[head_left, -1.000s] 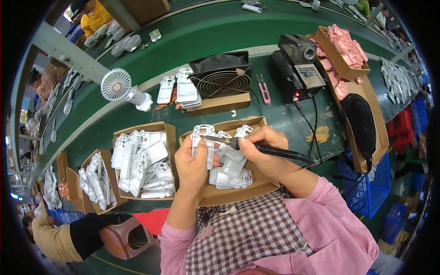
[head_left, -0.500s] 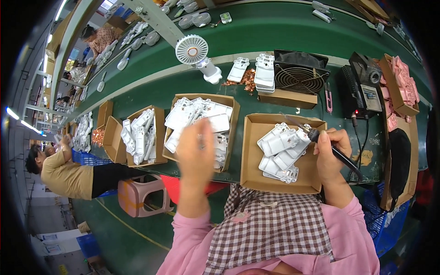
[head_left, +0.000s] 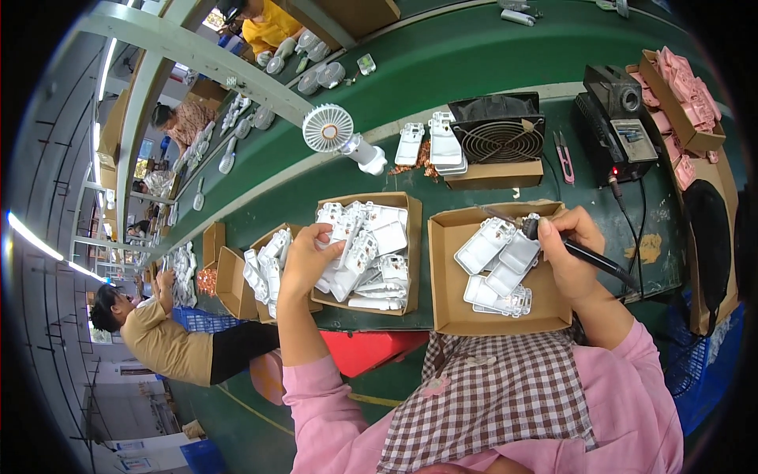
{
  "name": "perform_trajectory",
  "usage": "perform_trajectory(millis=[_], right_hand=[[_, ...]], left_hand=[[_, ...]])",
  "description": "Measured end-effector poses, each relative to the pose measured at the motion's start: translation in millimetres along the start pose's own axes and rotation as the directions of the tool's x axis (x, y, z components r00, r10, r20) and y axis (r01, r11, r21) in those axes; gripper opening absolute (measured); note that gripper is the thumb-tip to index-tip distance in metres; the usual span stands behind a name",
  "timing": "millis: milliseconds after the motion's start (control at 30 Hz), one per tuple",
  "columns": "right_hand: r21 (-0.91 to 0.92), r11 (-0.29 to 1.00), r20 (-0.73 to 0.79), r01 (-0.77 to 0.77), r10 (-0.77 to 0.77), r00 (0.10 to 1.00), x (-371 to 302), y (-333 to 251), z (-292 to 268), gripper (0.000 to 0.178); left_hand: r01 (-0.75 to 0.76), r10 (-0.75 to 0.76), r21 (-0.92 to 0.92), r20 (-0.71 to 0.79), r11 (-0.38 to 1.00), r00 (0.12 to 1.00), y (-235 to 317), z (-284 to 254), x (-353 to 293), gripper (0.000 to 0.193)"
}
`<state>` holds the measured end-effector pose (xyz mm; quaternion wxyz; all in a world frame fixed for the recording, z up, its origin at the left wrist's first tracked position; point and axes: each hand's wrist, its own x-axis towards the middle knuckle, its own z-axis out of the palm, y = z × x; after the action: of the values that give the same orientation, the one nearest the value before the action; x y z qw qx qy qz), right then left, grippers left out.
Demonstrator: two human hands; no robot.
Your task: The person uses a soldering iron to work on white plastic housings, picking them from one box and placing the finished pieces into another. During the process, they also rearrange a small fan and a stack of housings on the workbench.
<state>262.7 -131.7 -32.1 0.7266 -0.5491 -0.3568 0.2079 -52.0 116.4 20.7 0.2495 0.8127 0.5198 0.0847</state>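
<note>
My left hand [head_left: 309,257] reaches into a cardboard box heaped with white plastic casings, its fingers and thumb closed on the edge of one white plastic casing [head_left: 344,227]. Small metal pieces show on some casings in that heap. In my right hand [head_left: 575,251] is a soldering iron [head_left: 588,256] with a black handle, held like a pen. Its thin tip points left over the far right part of a second cardboard box [head_left: 442,304]. Several white casings [head_left: 505,265] lie overlapping in this box, just left of my right hand.
Behind the boxes stand a small white fan [head_left: 329,129], a black square fan [head_left: 499,134], stacked casings and copper-coloured bits [head_left: 426,160]. Pink-handled snips [head_left: 564,158] and a black soldering station [head_left: 620,142] with cables are at right, beside pink parts [head_left: 685,83]. Co-workers sit left and beyond.
My left hand has gone from a blur over the left box to a grip on a casing there. My right hand keeps the soldering iron over the other box. The view has shifted.
</note>
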Motion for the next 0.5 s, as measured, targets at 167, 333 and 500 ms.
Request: perform_trajectory(millis=[167,333,500], right_hand=[[0.002,1.000,0.012,0.002,-0.002,1.000,-3.1,1.8,1.3,0.018],[-0.006,1.000,0.000,0.002,-0.002,1.000,-0.4,-3.0,1.0,0.019],[-0.009,1.000,0.016,0.003,-0.003,1.000,1.1,0.0,0.3,0.019]], left_hand=[[0.050,-0.050,0.002,0.070,0.999,0.996,-4.5,-3.0,6.7,0.037],[0.076,-0.055,-0.134,0.154,0.988,0.987,0.1,-9.8,13.8,0.026],[0.103,-0.103,0.013,0.034,0.995,0.994,-12.2,-55.4,29.7,0.019]])
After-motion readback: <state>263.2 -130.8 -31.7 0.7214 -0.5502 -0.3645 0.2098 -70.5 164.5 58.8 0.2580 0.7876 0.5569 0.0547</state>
